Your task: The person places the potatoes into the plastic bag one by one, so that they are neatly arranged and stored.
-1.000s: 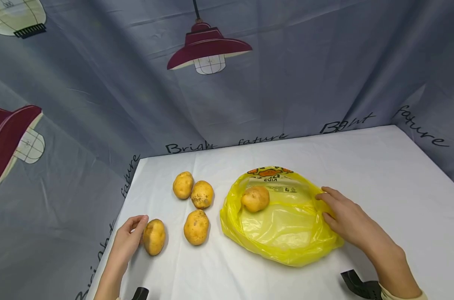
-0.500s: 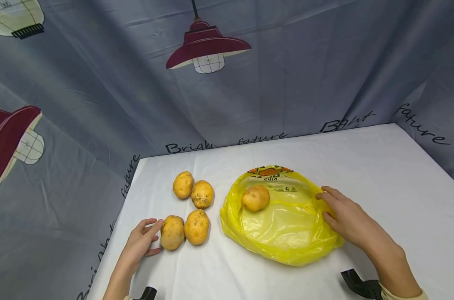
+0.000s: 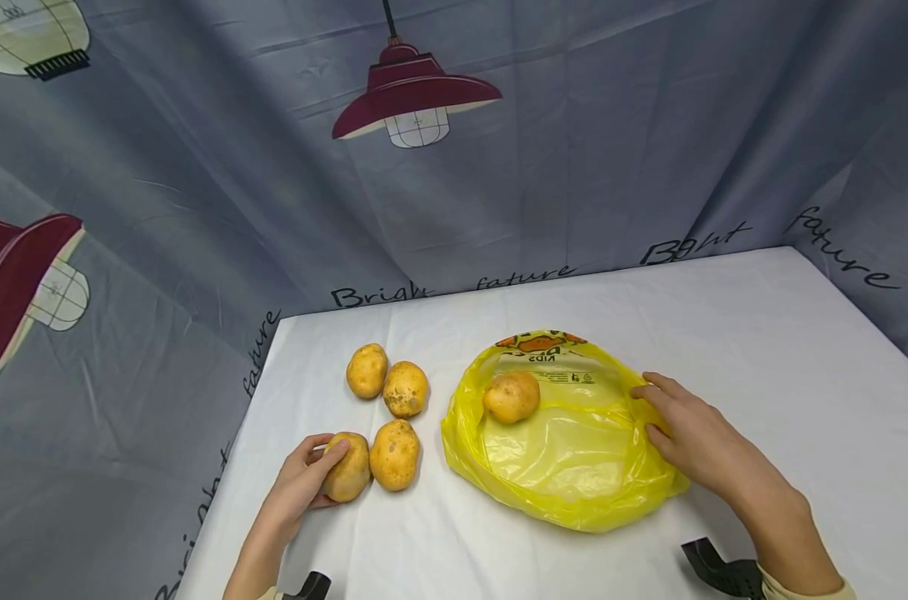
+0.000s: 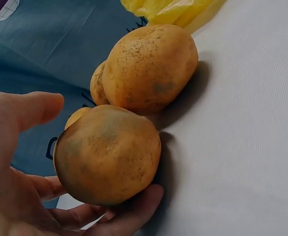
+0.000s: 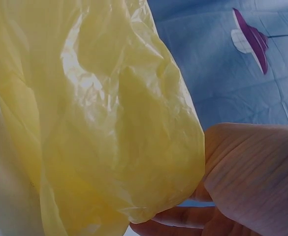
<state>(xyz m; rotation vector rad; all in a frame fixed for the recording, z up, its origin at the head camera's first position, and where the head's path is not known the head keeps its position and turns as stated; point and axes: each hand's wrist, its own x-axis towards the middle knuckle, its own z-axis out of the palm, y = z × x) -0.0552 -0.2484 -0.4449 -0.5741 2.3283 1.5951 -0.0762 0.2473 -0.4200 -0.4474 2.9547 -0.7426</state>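
My left hand (image 3: 298,482) curls round a potato (image 3: 347,468) at the left of the table. In the left wrist view, fingers lie along the far side and underside of this potato (image 4: 109,152), and the thumb stands raised beside it. Right against it rests a second potato (image 4: 151,69). At the other side, my right hand (image 3: 697,437) holds the right rim of an open yellow plastic bag (image 3: 574,475), thumb and fingers at its edge. Creased yellow film (image 5: 99,118) hides part of that hand in the right wrist view. One potato (image 3: 511,397) lies inside the bag.
Two more potatoes, one farther back (image 3: 367,371) and one spotted (image 3: 405,390), sit side by side behind the front pair. A white cloth covers the table (image 3: 784,350). Grey curtain (image 3: 574,167) printed with lamps hangs behind and at the sides.
The left hand's potato has moved right, up against its neighbour. Fingers spread beside it half a second ago now wrap round it. The right hand and bag have stayed put.
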